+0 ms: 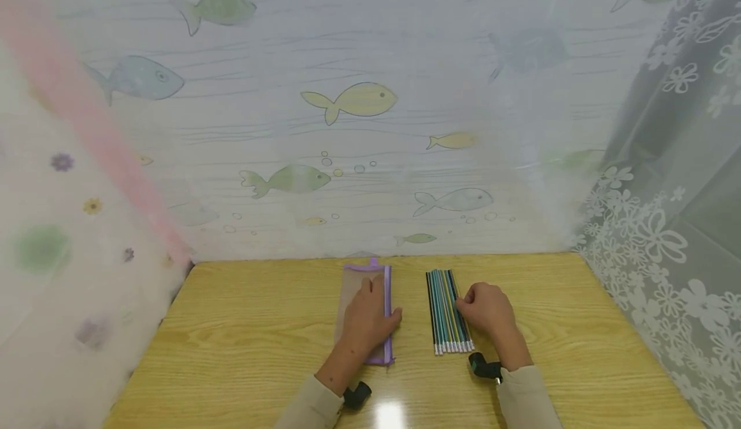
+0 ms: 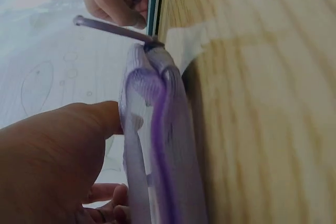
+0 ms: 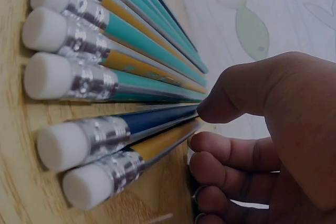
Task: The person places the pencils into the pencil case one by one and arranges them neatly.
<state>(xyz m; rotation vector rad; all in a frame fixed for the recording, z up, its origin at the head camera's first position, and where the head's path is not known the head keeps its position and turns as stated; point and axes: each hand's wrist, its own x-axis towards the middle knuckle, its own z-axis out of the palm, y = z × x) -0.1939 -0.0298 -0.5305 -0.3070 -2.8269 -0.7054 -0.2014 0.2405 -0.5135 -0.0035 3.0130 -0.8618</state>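
A mesh pouch (image 1: 349,294) with purple edging and a zipper (image 1: 388,300) lies on the table. My left hand (image 1: 367,316) rests on it, fingers extended toward its far end and thumb out past the zipper side. In the left wrist view, the zipper pull (image 2: 113,29) sticks out from the pouch's near end. To the right, several pencils (image 1: 442,326) lie side by side, white erasers toward me. My right hand (image 1: 489,310) is at their right edge, where thumb and forefinger pinch the outermost yellow pencil (image 3: 163,142). Beside it lies a dark blue pencil (image 3: 152,121), slightly apart from the teal ones.
The wooden table (image 1: 243,326) ends at a pale fish-print curtain (image 1: 370,159) behind. A flowered sheet (image 1: 69,274) hangs at left and a lace-patterned one (image 1: 660,242) at right. Black wrist devices (image 1: 357,395) sit by both cuffs.
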